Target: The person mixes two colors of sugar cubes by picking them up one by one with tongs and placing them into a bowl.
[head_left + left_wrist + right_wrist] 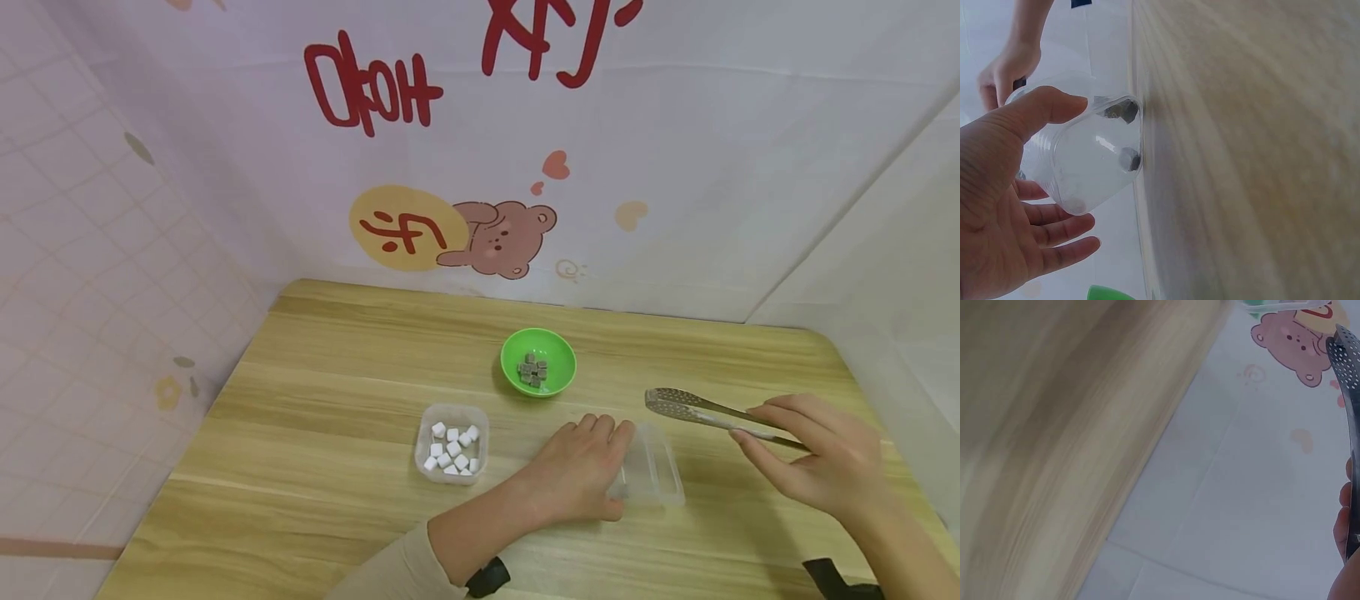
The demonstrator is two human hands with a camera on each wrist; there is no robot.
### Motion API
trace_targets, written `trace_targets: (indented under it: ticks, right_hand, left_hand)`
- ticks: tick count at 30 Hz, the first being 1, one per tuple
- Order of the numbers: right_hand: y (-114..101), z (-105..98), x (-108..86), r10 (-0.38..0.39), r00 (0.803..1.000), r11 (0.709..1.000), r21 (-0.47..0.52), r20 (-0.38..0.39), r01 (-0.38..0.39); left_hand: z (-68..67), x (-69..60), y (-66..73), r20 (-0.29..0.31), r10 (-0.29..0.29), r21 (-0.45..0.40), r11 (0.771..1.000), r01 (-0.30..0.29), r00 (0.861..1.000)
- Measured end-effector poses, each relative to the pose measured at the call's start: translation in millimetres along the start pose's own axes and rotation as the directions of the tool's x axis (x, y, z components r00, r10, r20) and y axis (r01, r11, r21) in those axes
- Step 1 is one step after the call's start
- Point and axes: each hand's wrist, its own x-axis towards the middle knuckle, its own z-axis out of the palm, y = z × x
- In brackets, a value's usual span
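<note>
My left hand (577, 471) grips a clear plastic container (654, 471), tipped on its side on the table. In the left wrist view, thumb and fingers lie on opposite sides of this container (1079, 169), and a dark cube (1124, 111) and a greyish one (1129, 160) show inside near its lower side. Metal tongs (708, 410) with perforated ends are held in my right hand (828, 458), raised to the right of the container. The tongs' tips are slightly apart with nothing between them; the right wrist view shows the perforated tongs (1349, 375) at its edge.
A green bowl (558, 350) with several grey cubes stands behind the left hand. Left of that hand is a translucent square container (485, 429) holding several white cubes. The wood-grain table (322, 400) meets a printed wall sheet (675, 167) at the back.
</note>
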Motion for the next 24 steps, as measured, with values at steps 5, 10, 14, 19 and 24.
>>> trace_targets:
  ticks: [5,10,14,19,24]
  right_hand:
    - [5,20,9.5,0.001,1.000,1.000,-0.021,-0.019,-0.001]
    - [11,42,20.0,0.006,1.000,1.000,-0.021,-0.008,-0.006]
    - [20,60,20.7,0.014,0.999,1.000,-0.003,0.037,-0.014]
    - [30,80,13.5,0.019,0.992,1.000,0.013,0.121,-0.021]
    - [33,92,3.9,0.036,0.975,0.999,-0.015,0.219,-0.034]
  left_hand:
    - [0.2,0.5,-0.5,-0.007,0.004,0.010,1.000,-0.004,1.000]
    - [0.8,0.4,-0.9,-0.012,0.004,0.017,1.000,-0.003,1.000]
    - [0.0,0.1,-1.0,0.004,0.001,0.004,1.000,-0.001,1.000]
    - [-0.9,-0.1,-0.7,0.017,0.000,0.003,1.000,0.000,1.000]
    - [-0.6,-0.2,-0.2,0.009,0.003,0.011,1.000,-0.003,1.000]
